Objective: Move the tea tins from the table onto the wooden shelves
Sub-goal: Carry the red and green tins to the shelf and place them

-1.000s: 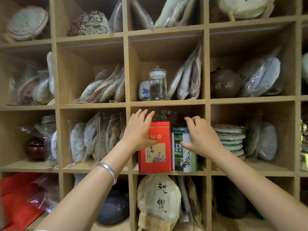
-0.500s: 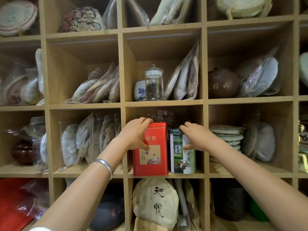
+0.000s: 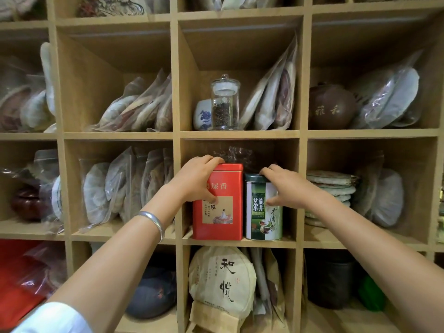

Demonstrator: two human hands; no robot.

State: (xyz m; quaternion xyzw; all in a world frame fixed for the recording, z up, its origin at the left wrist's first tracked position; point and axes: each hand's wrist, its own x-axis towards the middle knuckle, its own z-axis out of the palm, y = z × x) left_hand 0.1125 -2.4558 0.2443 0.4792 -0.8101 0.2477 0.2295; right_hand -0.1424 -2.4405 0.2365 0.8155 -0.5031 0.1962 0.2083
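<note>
Red tin (image 3: 217,203): stood upright at the front of the middle compartment of the wooden shelves (image 3: 237,135), touching the green tin (image 3: 263,212).
Left hand (image 3: 197,181): fingers curled over the red tin's top edge, thumb on its face.
Right hand (image 3: 287,186): fingers curled around the green tin's lid and upper side.
Step in hand: seating both tins (judged nearly complete).
Next move: release both grips without tipping either tin.
</note>
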